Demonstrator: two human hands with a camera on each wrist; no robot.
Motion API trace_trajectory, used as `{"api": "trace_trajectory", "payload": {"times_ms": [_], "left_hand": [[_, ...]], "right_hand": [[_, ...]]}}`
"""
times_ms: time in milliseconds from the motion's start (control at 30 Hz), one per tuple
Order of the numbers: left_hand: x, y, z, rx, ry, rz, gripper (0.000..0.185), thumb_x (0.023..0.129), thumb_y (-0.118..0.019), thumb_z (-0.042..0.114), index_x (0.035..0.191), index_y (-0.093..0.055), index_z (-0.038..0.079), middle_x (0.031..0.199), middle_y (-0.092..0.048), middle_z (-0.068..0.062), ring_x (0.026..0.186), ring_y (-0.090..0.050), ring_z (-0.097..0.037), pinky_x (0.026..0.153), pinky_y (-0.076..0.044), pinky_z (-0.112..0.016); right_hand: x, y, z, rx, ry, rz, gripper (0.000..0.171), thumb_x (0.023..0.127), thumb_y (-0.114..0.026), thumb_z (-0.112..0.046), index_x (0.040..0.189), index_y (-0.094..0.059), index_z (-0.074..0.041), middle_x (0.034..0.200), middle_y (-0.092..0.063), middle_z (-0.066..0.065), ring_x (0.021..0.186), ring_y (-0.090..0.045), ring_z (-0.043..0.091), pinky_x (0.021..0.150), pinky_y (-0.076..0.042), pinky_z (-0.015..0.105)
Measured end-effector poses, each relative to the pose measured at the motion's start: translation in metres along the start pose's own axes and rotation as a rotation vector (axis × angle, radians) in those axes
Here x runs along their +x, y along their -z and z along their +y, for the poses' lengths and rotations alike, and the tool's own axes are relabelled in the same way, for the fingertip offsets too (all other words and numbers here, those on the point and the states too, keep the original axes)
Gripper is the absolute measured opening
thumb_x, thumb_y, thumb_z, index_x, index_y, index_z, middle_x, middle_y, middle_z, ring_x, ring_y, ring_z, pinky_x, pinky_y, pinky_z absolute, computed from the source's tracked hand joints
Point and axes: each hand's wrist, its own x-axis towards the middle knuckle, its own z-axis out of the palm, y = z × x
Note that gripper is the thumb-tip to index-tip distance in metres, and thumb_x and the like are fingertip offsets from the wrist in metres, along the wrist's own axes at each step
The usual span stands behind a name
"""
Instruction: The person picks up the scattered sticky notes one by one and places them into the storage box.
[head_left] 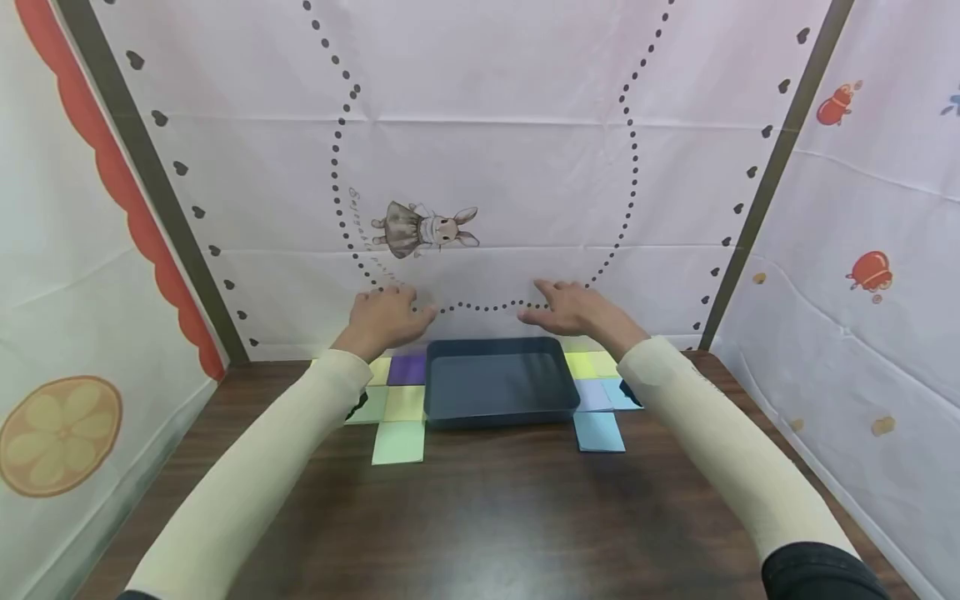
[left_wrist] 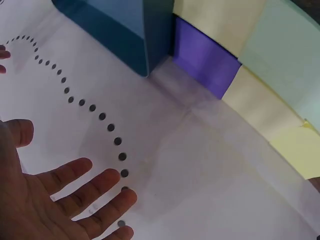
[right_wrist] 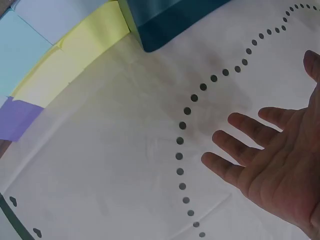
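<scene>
A dark blue-grey rectangular tray [head_left: 502, 383] sits on the brown table, nearer its back edge. Beyond the tray's left back corner hovers my left hand [head_left: 386, 317], its fingers spread and holding nothing. My right hand [head_left: 566, 308] is likewise raised past the right back corner, palm down with extended fingers. Both wrist views show bare palms, apart from the tray. Square paper notes flank the tray: a purple note [head_left: 407, 370] and a pale green note [head_left: 398, 442] on the left, a blue note [head_left: 599, 432] and a yellow note [head_left: 581, 364] on the right.
White printed cloth [head_left: 495, 183] with a rabbit drawing [head_left: 423, 228] and dotted lines hangs behind the table [head_left: 480, 517]. Printed side cloths [head_left: 862, 333] rise at left and right. Bare wood shows in front of the tray.
</scene>
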Motion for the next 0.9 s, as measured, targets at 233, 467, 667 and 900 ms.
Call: {"api": "trace_trajectory", "payload": {"times_ms": [233,467,667,900], "left_hand": [[0.003,-0.014,0.0,-0.011,0.029,-0.016,0.073,0.113,-0.042,0.054,0.159,-0.056,0.0,0.157,-0.062,-0.03,0.142,-0.059,-0.058,0.119,-0.045,-0.072],[0.004,-0.027,-0.001,-0.007,0.005,0.02,0.06,0.112,-0.043,0.045,0.137,-0.067,-0.004,0.137,-0.072,-0.03,0.123,-0.069,-0.055,0.108,-0.055,-0.069],[0.005,-0.037,-0.002,-0.02,-0.004,-0.007,0.063,0.113,-0.04,0.043,0.142,-0.064,-0.007,0.141,-0.07,-0.031,0.128,-0.068,-0.056,0.109,-0.056,-0.07],[0.004,-0.049,-0.003,-0.068,0.01,-0.072,0.064,0.115,-0.041,0.045,0.138,-0.063,-0.01,0.13,-0.072,-0.031,0.117,-0.074,-0.05,0.1,-0.063,-0.065]], "right_hand": [[-0.001,-0.009,0.004,-0.002,-0.004,0.008,0.086,0.113,-0.046,-0.064,0.18,-0.027,-0.014,0.183,-0.033,0.025,0.17,-0.03,0.052,0.137,-0.028,0.071],[0.001,-0.016,0.009,-0.02,-0.017,-0.002,0.081,0.114,-0.046,-0.057,0.18,-0.026,-0.015,0.183,-0.034,0.024,0.17,-0.032,0.05,0.138,-0.027,0.068],[0.003,-0.022,0.014,-0.031,-0.025,-0.006,0.076,0.115,-0.045,-0.051,0.179,-0.028,-0.013,0.182,-0.036,0.024,0.17,-0.033,0.048,0.139,-0.028,0.067],[0.004,-0.03,0.021,-0.041,-0.036,-0.01,0.073,0.114,-0.047,-0.044,0.178,-0.031,-0.013,0.182,-0.037,0.022,0.169,-0.034,0.049,0.137,-0.03,0.069]]}}
